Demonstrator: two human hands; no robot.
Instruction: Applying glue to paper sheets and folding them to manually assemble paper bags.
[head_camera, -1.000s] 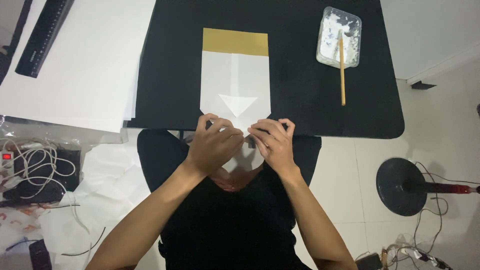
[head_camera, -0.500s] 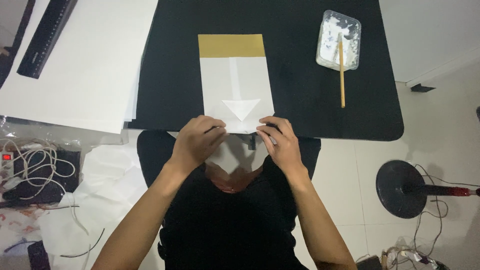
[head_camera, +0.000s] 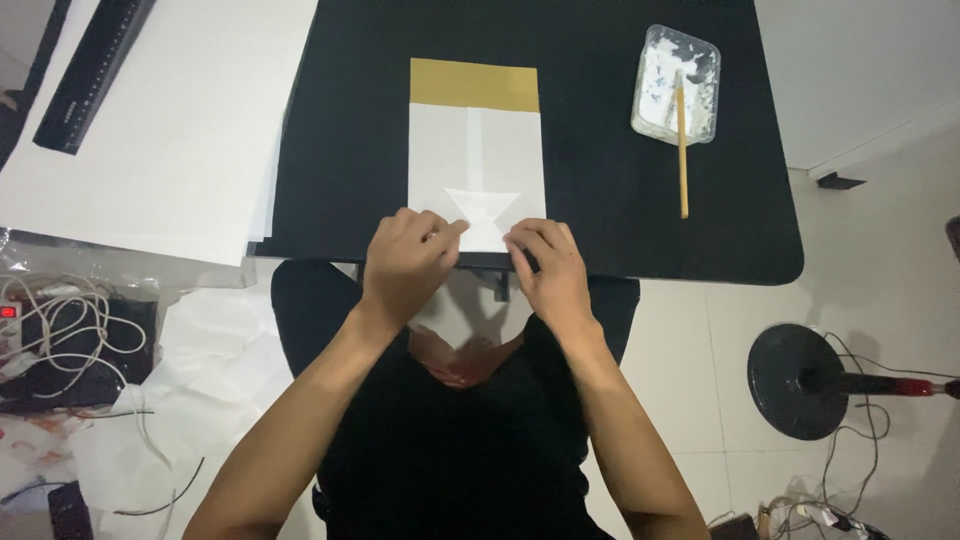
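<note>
On black tabletop (head_camera: 620, 220), white floor (head_camera: 880, 120) beyond

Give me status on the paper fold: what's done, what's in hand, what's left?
Done: the white-and-gold paper lies flat on the black table, showing a lengthwise centre crease and small triangular folds at its near edge. In hand: left hand and right hand both press that near edge. Left: the gold band at the far end looks unfolded; the tray of white paste and its stick sit apart.
</note>
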